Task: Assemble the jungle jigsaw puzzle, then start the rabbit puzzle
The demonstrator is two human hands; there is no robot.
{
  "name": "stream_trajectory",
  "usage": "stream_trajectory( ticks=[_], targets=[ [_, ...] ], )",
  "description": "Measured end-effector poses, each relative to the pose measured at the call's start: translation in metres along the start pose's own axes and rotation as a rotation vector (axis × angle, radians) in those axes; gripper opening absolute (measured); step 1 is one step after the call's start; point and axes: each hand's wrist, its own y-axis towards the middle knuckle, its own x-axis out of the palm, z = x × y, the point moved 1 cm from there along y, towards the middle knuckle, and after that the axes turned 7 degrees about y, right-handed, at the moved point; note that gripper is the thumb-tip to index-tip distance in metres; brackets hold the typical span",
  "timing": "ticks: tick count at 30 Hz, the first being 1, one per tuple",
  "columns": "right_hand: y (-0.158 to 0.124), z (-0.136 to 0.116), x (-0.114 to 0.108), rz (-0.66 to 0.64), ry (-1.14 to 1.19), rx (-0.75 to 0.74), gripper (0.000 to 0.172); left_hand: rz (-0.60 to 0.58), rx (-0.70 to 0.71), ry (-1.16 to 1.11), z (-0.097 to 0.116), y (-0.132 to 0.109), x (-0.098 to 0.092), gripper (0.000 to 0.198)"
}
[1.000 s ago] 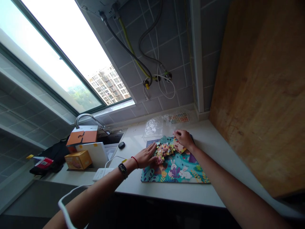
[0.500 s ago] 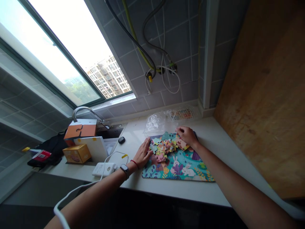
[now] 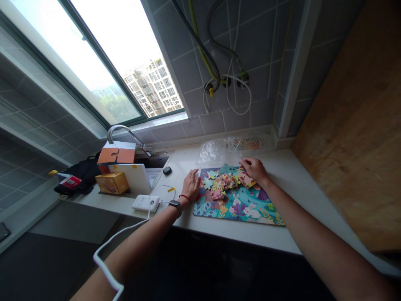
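A colourful jigsaw puzzle [image 3: 238, 213] with white rabbits and plants lies flat on the counter. Loose puzzle pieces [image 3: 224, 184] are heaped on its upper left part. My left hand [image 3: 190, 187] rests beside the puzzle's left edge, fingers apart and somewhat bent, with nothing seen in it. At the puzzle's far right edge is my right hand [image 3: 255, 169], its fingers curled together. Whatever is between those fingertips is too small to make out. A brownish section of joined pieces [image 3: 247, 179] shows just below the right hand, partly covered by it.
Clear plastic bags [image 3: 211, 151] lie behind the puzzle. To the left are a white power bank [image 3: 145, 203] with a cable [image 3: 125, 229], a small black case [image 3: 167, 170], a yellow box [image 3: 112, 183], an orange box [image 3: 117, 155] and a sink with a faucet [image 3: 125, 128]. A wooden panel [image 3: 351, 146] stands right.
The camera view has shifted. My left hand has drawn back leftward from the heaped pieces to the puzzle's edge. My right hand stays at the far right edge, still curled.
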Motion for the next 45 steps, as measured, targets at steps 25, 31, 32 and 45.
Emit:
stream_trajectory(
  ticks=[25, 31, 32, 45],
  targets=[
    [-0.002, -0.007, 0.006, -0.028, -0.111, 0.026, 0.028, -0.2, -0.073, 0.144, 0.009, 0.012, -0.003, 0.054],
    [-0.002, -0.005, 0.007, -0.031, -0.115, 0.018, 0.028, -0.193, -0.072, 0.148, 0.009, 0.012, -0.004, 0.055],
    [-0.002, -0.005, 0.007, -0.032, -0.115, 0.016, 0.028, -0.193, -0.074, 0.147, 0.009, 0.012, -0.004, 0.055],
    [0.0, 0.002, 0.007, -0.049, -0.165, -0.034, 0.029, -0.195, -0.091, 0.121, 0.014, 0.009, -0.006, 0.053]
  ],
)
